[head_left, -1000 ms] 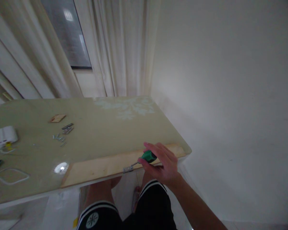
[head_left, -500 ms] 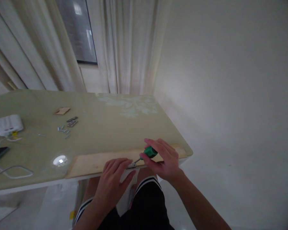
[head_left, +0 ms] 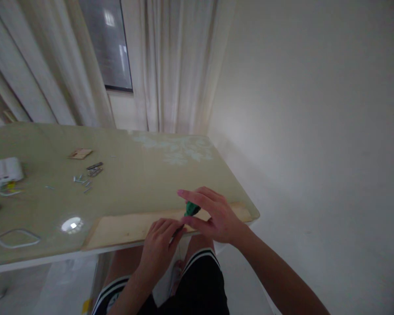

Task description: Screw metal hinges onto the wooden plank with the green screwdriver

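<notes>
The right hand [head_left: 216, 218] has its grip closed on a green-handled screwdriver [head_left: 191, 209], tip angled down-left to a wooden board [head_left: 124, 227]. Just beside that tip, the left hand [head_left: 159, 245] presses flat on the worktop [head_left: 144, 175] edge, grasping nothing visible.

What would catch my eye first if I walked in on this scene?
Probably the two hands meeting at the table's near edge: the right hand grips a green-handled screwdriver, and the left hand rests on a pale wooden board by its tip. Farther left, small screws lie scattered on the greenish tabletop.
</notes>
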`<action>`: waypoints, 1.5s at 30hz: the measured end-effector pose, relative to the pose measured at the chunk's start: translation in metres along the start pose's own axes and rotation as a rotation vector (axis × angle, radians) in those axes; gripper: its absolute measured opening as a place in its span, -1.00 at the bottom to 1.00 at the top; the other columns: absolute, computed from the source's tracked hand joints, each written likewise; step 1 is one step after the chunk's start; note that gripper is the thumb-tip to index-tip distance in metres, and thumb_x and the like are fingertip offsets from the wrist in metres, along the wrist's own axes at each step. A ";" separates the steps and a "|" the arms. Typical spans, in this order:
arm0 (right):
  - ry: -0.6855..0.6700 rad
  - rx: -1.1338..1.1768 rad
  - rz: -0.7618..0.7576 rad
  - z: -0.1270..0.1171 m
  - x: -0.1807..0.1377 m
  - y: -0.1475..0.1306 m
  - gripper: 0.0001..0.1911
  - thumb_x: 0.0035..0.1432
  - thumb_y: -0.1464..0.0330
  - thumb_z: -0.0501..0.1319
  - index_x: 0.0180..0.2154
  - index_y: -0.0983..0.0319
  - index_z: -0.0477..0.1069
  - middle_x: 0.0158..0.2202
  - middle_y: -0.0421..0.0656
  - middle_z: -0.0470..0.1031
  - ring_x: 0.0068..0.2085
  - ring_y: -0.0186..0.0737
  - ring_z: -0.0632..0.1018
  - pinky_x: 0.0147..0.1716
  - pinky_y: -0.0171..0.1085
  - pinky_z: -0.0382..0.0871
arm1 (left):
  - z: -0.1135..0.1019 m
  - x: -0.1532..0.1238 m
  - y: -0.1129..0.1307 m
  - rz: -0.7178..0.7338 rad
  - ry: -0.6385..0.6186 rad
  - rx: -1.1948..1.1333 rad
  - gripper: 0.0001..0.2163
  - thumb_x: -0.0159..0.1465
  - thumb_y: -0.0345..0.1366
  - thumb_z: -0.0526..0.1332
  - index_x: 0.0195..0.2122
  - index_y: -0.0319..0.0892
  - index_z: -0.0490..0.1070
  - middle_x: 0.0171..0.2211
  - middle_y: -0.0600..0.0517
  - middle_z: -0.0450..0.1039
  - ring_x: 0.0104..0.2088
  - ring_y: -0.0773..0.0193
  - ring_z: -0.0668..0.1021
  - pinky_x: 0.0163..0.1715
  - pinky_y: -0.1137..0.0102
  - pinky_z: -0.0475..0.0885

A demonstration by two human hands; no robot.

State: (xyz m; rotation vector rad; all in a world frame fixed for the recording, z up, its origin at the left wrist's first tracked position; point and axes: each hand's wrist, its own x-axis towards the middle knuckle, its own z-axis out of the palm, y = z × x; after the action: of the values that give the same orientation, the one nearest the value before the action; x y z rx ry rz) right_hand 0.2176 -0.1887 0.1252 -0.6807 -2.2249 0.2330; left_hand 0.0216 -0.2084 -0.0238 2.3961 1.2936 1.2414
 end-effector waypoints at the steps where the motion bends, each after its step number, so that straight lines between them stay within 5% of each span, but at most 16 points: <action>1: -0.050 0.023 0.000 -0.002 0.002 -0.002 -0.42 0.44 0.17 0.21 0.39 0.15 0.25 -0.13 -0.08 0.57 -0.12 -0.15 0.55 -0.06 -0.14 0.51 | 0.000 0.000 0.000 0.000 0.000 0.002 -0.84 0.52 -0.20 0.17 -0.14 -0.06 0.52 -0.20 0.04 0.63 -0.17 0.10 0.57 -0.12 0.21 0.40; 5: -0.131 0.110 0.021 -0.003 0.007 -0.005 -0.49 0.53 0.35 0.01 0.42 0.14 0.20 0.00 -0.03 0.56 -0.03 -0.18 0.55 0.01 -0.15 0.49 | 0.001 0.000 -0.002 -0.019 -0.023 0.013 -0.85 0.51 -0.20 0.18 -0.17 -0.06 0.53 -0.19 0.03 0.63 -0.16 0.10 0.57 -0.12 0.21 0.41; 11: 0.016 0.037 -0.012 0.006 0.004 0.004 -0.58 0.40 0.24 0.30 0.25 0.11 0.44 -0.14 -0.12 0.58 -0.18 -0.24 0.57 -0.12 -0.26 0.50 | 0.003 -0.001 -0.003 -0.003 0.000 0.028 -0.85 0.50 -0.22 0.18 -0.14 -0.05 0.55 -0.14 0.03 0.63 -0.14 0.09 0.56 -0.12 0.19 0.43; 16: -0.030 0.197 -0.038 0.004 0.002 0.001 -0.49 0.48 0.42 0.11 0.39 0.10 0.29 0.15 0.00 0.52 0.07 -0.20 0.57 0.04 -0.19 0.52 | 0.002 0.000 -0.002 -0.017 -0.002 0.034 -0.82 0.51 -0.22 0.16 -0.18 -0.05 0.55 -0.18 0.03 0.63 -0.16 0.09 0.56 -0.13 0.19 0.44; 21: 0.219 0.119 -0.017 0.020 -0.004 0.009 -0.62 0.32 0.29 0.39 0.15 0.07 0.55 -0.18 -0.14 0.47 -0.22 -0.27 0.54 -0.21 -0.28 0.53 | 0.001 0.001 -0.001 0.012 0.010 0.075 -0.82 0.51 -0.22 0.17 -0.19 -0.04 0.55 -0.18 0.02 0.63 -0.17 0.07 0.57 -0.15 0.18 0.43; 28: 0.080 0.236 -0.035 0.017 -0.005 0.008 -0.46 0.48 0.42 0.12 0.41 0.04 0.28 0.11 -0.03 0.53 0.03 -0.20 0.57 0.02 -0.17 0.54 | 0.000 -0.011 -0.011 0.082 -0.006 0.144 -0.85 0.44 -0.20 0.28 -0.01 -0.04 0.56 -0.06 0.00 0.63 -0.04 0.06 0.60 0.02 0.14 0.43; 33: 0.306 0.228 -0.019 0.036 -0.008 0.014 -0.52 0.36 0.32 0.35 0.27 -0.04 0.47 -0.08 -0.12 0.49 -0.11 -0.26 0.56 -0.10 -0.27 0.56 | -0.001 -0.014 -0.015 0.127 0.065 0.127 -0.85 0.50 -0.21 0.21 -0.08 -0.03 0.58 -0.06 0.04 0.66 -0.05 0.11 0.61 0.00 0.18 0.45; 40: 0.182 0.370 0.088 0.030 -0.008 0.004 -0.56 0.54 0.38 0.01 0.33 0.06 0.39 0.11 -0.03 0.54 0.09 -0.18 0.57 0.06 -0.12 0.54 | -0.004 -0.011 -0.017 0.270 0.129 0.170 -0.84 0.50 -0.25 0.21 -0.02 -0.10 0.57 -0.07 0.03 0.69 -0.10 0.17 0.64 -0.04 0.24 0.50; 45: 0.361 0.232 0.061 0.031 -0.009 0.002 -0.73 0.32 0.33 0.38 0.05 0.09 0.59 -0.19 -0.13 0.52 -0.17 -0.24 0.55 -0.19 -0.27 0.55 | -0.005 -0.012 -0.019 0.298 0.146 0.200 -0.84 0.50 -0.28 0.22 0.00 -0.09 0.57 -0.07 0.03 0.70 -0.12 0.18 0.66 -0.08 0.26 0.51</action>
State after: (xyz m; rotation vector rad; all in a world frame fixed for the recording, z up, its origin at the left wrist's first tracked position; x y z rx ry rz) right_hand 0.2005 -0.1907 0.0977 -0.6105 -1.8018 0.3624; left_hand 0.0028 -0.2073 -0.0364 2.7675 1.1793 1.4504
